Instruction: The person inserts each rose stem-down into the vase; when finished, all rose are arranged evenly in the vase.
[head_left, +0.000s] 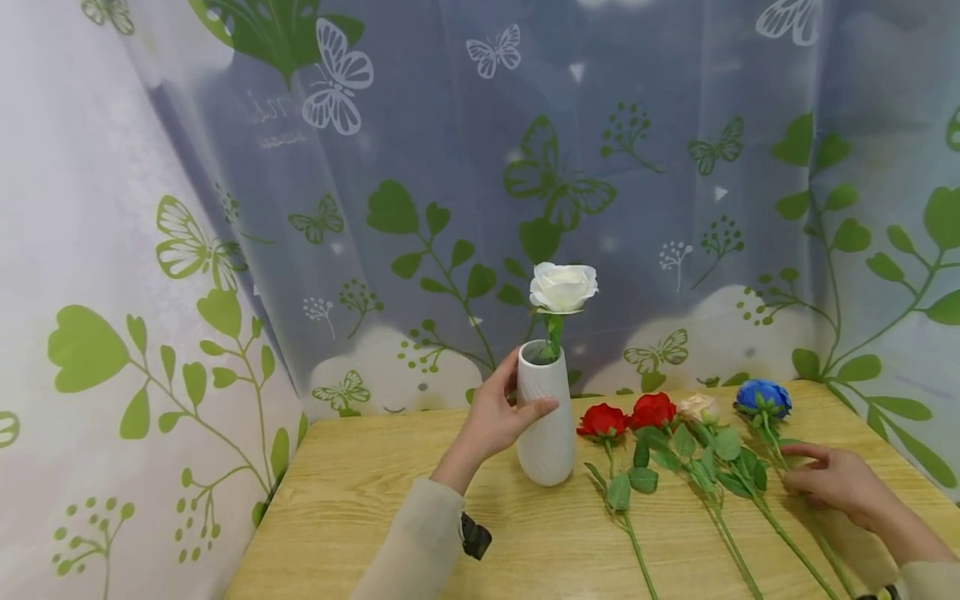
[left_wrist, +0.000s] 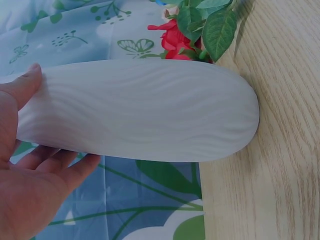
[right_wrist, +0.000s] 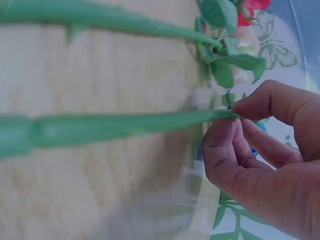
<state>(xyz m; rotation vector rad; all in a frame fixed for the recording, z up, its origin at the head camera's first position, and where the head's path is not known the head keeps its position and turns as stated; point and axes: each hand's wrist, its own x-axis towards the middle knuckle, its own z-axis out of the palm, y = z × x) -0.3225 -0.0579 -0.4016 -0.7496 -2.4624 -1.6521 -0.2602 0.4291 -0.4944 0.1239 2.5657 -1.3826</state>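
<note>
A white vase (head_left: 546, 442) with a wavy relief stands upright on the table. My left hand (head_left: 501, 421) holds its upper part, the thumb across the front; in the left wrist view the fingers (left_wrist: 75, 170) wrap the other side. One white rose (head_left: 564, 288) stands in the vase, its lower stem hidden inside. To the right, my right hand (head_left: 836, 485) pinches the stem of a blue rose (head_left: 763, 398) between thumb and fingers. The right wrist view shows this green stem (right_wrist: 125, 125) running out from the fingertips.
Between the vase and my right hand lie two red roses (head_left: 602, 421) and a cream rose (head_left: 697, 407), their long leafy stems pointing toward me. A wooden table (head_left: 337, 500) carries everything. Behind it hangs a curtain (head_left: 450, 150) printed with butterflies and leaves.
</note>
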